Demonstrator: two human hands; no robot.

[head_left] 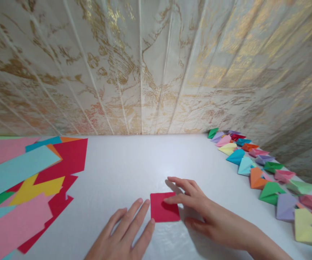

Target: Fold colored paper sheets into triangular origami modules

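A small red square of paper (159, 211) lies flat on the white table, near its front middle. My left hand (127, 229) rests at the paper's left side with its fingers spread. Its thumb tip is at the lower left corner of the square. From the right, my right hand (204, 213) reaches over the paper, and its index fingertip touches or hovers just above the upper right part. Its other fingers are apart, and the thumb is beside the paper's right edge. Neither hand grips anything.
Sheets and strips of coloured paper, among them a light blue strip (20, 169) and a pink sheet (23, 227), overlap at the left. Folded paper pieces, such as a green one (272, 193), line the right edge in rows. A gold-patterned curtain (142, 72) hangs behind the white table (134, 162).
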